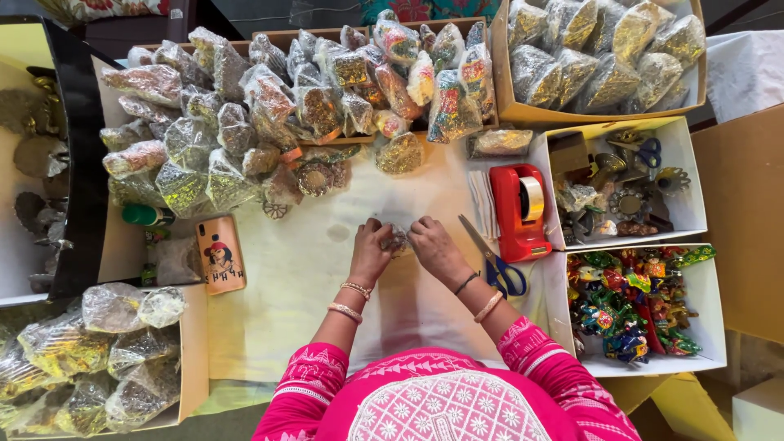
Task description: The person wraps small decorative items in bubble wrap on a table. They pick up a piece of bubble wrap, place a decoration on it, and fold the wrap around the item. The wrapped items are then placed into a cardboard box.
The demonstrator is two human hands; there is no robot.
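Observation:
My left hand (371, 247) and my right hand (433, 245) meet over the pale table cover (286, 278), both pinching a small clear plastic packet (398, 238) with a shiny ornament inside. The packet is mostly hidden by my fingers. Bangles ring both wrists, and pink embroidered sleeves show below. Blue-handled scissors (494, 261) lie just right of my right hand, beside a red tape dispenser (520, 211).
A heap of wrapped shiny ornaments (245, 122) fills the far side, with boxed ones (600, 53) at the top right. White boxes on the right hold metal pieces (625, 192) and colourful figures (633, 302). A phone (220, 253) lies left; more packets (98, 351) sit bottom left.

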